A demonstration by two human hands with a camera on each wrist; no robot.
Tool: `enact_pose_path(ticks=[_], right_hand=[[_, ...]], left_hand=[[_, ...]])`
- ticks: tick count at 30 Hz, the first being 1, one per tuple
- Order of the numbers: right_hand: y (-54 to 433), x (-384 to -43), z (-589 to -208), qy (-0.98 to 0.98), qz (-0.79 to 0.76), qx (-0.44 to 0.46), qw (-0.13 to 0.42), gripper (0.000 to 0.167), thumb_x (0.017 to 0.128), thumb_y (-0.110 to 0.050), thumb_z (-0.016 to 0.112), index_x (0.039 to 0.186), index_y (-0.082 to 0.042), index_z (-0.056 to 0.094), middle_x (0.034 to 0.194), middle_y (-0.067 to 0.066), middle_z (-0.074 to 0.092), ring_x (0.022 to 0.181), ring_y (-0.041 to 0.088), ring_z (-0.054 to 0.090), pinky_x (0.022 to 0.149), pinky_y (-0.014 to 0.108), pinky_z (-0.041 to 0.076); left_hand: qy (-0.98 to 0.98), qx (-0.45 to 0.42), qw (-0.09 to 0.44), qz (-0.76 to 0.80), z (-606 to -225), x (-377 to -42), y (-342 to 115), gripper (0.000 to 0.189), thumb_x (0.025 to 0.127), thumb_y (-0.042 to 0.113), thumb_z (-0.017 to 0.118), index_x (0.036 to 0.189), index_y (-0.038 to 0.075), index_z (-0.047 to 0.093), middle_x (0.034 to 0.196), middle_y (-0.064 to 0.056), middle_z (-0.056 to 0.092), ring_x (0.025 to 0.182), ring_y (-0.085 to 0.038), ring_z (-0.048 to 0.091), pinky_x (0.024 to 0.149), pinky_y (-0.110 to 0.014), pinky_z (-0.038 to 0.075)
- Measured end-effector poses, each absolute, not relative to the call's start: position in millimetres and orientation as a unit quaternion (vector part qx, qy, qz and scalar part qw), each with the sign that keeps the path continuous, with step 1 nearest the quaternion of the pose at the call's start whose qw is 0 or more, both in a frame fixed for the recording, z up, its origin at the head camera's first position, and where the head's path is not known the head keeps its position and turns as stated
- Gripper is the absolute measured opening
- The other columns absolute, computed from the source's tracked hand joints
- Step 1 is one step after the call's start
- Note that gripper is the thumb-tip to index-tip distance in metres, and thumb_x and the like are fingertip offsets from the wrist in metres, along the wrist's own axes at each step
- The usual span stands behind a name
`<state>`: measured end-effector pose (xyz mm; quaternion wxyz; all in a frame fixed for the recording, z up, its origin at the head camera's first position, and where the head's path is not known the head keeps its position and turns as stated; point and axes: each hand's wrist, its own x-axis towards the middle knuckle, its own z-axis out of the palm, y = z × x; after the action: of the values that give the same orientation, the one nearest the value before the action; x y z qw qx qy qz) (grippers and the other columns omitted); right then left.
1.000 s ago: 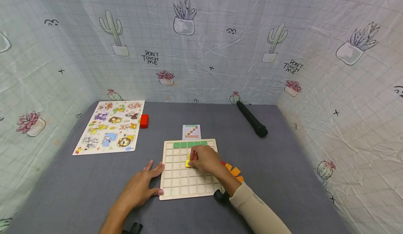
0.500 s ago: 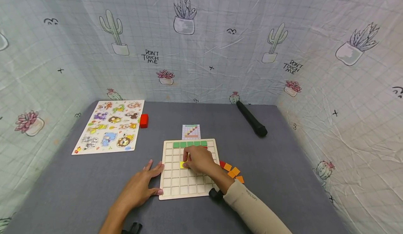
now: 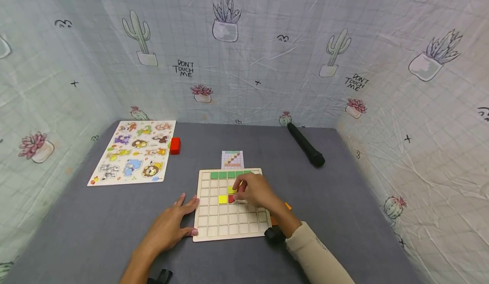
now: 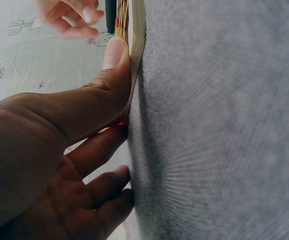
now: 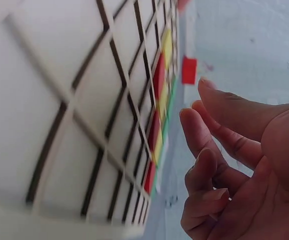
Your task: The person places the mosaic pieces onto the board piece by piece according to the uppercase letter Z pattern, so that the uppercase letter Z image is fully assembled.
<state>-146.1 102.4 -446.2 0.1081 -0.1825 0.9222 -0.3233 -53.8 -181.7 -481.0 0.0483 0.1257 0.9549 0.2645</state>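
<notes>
A pale wooden grid board (image 3: 213, 223) lies on the grey table. A row of green tiles (image 3: 223, 175) runs along its far side. Further in are a yellow tile (image 3: 223, 199), a red tile (image 3: 231, 198) beside it and another yellow tile (image 3: 231, 189). My left hand (image 3: 170, 224) rests at the board's left edge, fingers spread and thumb tip on the rim. My right hand (image 3: 257, 191) hovers over the board close to the red tile. In the right wrist view, the right hand's thumb (image 5: 234, 112) and fingertips stand apart, with nothing between them.
Orange tiles (image 3: 274, 220) lie right of the board, partly hidden by the right forearm. A small printed card (image 3: 232, 160) sits behind it. Further left are an animal puzzle board (image 3: 127, 156) and a red block (image 3: 175, 146). A black microphone (image 3: 305, 144) lies at the back right.
My right hand has set a yellow tile in the cell left of the red tile, let go and drawn back to the right. The left hand has stayed still.
</notes>
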Motion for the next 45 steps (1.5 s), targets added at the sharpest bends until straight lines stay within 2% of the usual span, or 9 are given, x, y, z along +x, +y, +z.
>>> enact_pose_path(ticks=[5,15,24,34,45], right_hand=[[129,-144,-442,0.915,-0.364,-0.150,0.094,0.014,0.089,-0.015,0.087,0.099,-0.014,0.078,0.083,0.000,0.066,0.075,0.018,0.057,0.061,0.030,0.046],[179,-138,-444,0.920,-0.378,-0.072,0.075,0.015,0.090,-0.012,0.086,0.103,-0.012,0.078,0.084,0.001,0.066,0.069,0.020,0.056,0.056,0.031,0.049],[209,-130,-456,0.925,-0.370,-0.065,0.061,0.015,0.089,-0.011,0.087,0.101,-0.012,0.079,0.083,0.001,0.070,0.069,0.018,0.060,0.060,0.031,0.051],[215,-127,-468,0.937,-0.333,-0.055,0.086,0.019,0.084,-0.018,0.092,0.097,-0.021,0.079,0.086,-0.003,0.068,0.077,0.014,0.058,0.072,0.031,0.049],[201,-124,-471,0.947,-0.306,-0.060,0.074,0.022,0.082,-0.020,0.094,0.093,-0.019,0.075,0.082,-0.004,0.063,0.071,0.014,0.055,0.063,0.029,0.045]], left_hand=[[0.955,0.128,0.047,0.264,-481,-55,-183,0.091,0.074,0.027,0.096,0.155,0.013,0.057,0.163,-0.005,0.052,0.157,-0.045,0.037,0.109,-0.069,0.046],[0.955,0.130,0.046,0.263,-482,-55,-182,0.091,0.073,0.027,0.096,0.154,0.013,0.058,0.162,-0.004,0.052,0.157,-0.044,0.037,0.109,-0.070,0.045],[0.955,0.131,0.044,0.261,-481,-55,-182,0.091,0.073,0.027,0.096,0.154,0.013,0.058,0.162,-0.004,0.052,0.157,-0.044,0.038,0.109,-0.068,0.046],[0.956,0.130,0.045,0.261,-481,-54,-182,0.091,0.073,0.027,0.096,0.155,0.013,0.058,0.163,-0.005,0.052,0.157,-0.044,0.038,0.109,-0.068,0.046],[0.956,0.130,0.045,0.258,-481,-54,-181,0.091,0.073,0.027,0.096,0.155,0.014,0.058,0.162,-0.005,0.052,0.157,-0.044,0.038,0.109,-0.068,0.047]])
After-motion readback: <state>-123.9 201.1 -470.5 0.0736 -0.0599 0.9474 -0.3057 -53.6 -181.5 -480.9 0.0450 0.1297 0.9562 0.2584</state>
